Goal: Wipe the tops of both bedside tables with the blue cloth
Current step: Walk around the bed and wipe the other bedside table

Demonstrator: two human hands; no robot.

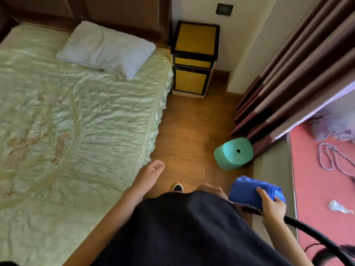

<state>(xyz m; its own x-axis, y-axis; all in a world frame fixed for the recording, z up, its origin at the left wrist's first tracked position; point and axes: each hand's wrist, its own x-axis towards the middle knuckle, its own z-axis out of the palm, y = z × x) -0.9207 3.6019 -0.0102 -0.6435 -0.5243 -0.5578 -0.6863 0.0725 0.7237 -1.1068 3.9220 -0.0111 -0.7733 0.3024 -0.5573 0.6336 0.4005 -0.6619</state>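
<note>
A yellow bedside table (196, 38) with black edging stands against the far wall, right of the bed's headboard, and its top is bare. The folded blue cloth (247, 191) is low on the right, with my right hand (271, 205) closed around its near end. My left hand (150, 172) hangs beside the bed's edge with its fingers loosely curled and nothing in it. Only one bedside table is in view.
The bed (67, 121) with a pale green cover and a white pillow (107, 49) fills the left. A strip of wooden floor (184, 131) runs to the table. A teal stool (233, 153) and brown curtains (288, 77) line the right side. A black hose (311, 233) crosses bottom right.
</note>
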